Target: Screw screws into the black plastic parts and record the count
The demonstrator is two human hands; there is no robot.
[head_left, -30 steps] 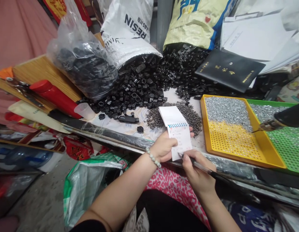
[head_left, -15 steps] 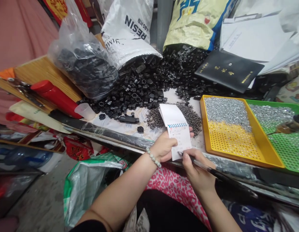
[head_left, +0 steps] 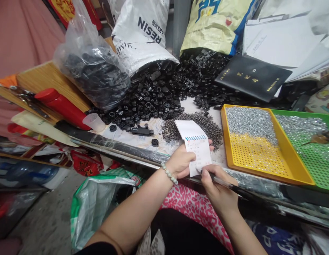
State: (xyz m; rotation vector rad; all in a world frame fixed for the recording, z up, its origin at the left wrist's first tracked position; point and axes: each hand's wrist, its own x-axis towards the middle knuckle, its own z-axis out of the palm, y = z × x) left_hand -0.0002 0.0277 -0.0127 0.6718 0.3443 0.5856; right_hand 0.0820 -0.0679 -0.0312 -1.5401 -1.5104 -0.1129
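My left hand (head_left: 180,161), with a bead bracelet at the wrist, holds a small white spiral notepad (head_left: 198,148) at the table's front edge, its top page flipped back. My right hand (head_left: 216,186) grips a dark pen (head_left: 233,189) whose tip rests on the lower part of the notepad page. Handwritten lines show on the page.
Black plastic parts (head_left: 159,95) spill from sacks at the back, beside a clear bag (head_left: 92,67) of more. A heap of small dark metal bits (head_left: 207,124) lies behind the notepad. A yellow tray (head_left: 260,156) and green tray (head_left: 316,159) hold silver screws. A tool tip (head_left: 320,139) hovers at right.
The tool at the right edge has drawn back to the right, out over the green tray. My hands, notepad and pen have barely shifted.
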